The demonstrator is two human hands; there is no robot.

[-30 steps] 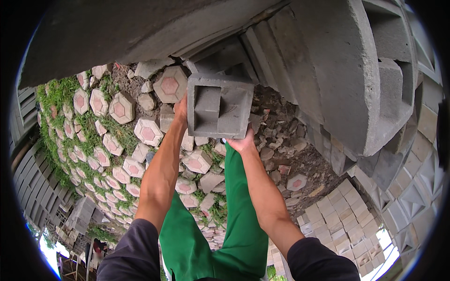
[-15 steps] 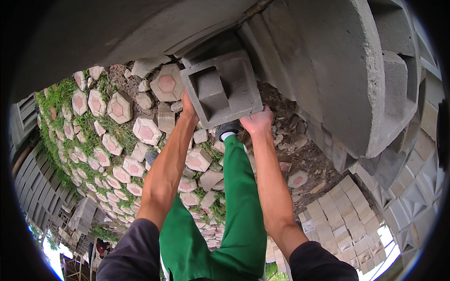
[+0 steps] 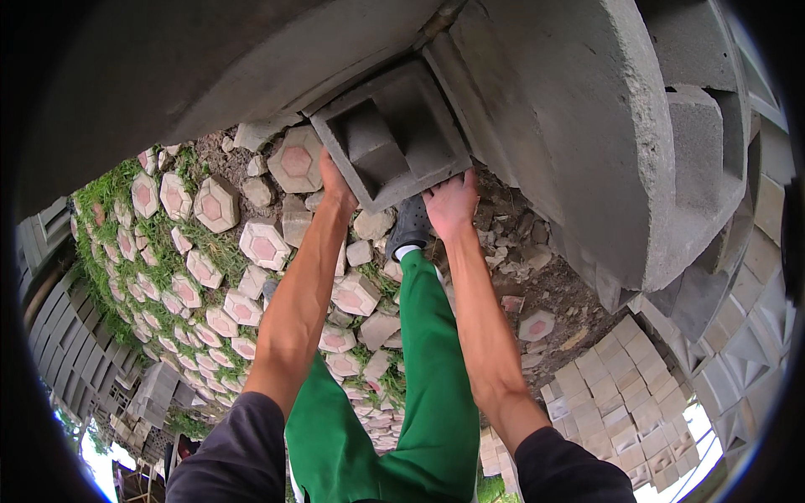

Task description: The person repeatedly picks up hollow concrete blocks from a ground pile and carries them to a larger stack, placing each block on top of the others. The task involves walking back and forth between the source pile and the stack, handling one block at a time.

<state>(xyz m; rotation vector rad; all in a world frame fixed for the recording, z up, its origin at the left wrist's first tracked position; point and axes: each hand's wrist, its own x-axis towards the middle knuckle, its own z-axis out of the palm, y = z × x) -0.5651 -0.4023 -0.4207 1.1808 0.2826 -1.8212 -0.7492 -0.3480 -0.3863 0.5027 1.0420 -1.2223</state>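
Likely heavy, rigid and chip-prone, the hollow concrete block [image 3: 419, 117] suits holding by its outer walls. Your left hand [image 3: 336, 181] and right hand [image 3: 453, 204] grasp it, fingers [image 3: 470, 181] partly hidden.

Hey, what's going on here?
A person's left hand is at the left side of a square grey concrete block, the right hand at its near edge, toward the right. The block is tucked close between large grey concrete surfaces. What's beneath it is hidden. Hexagonal paving stones lie to the left.
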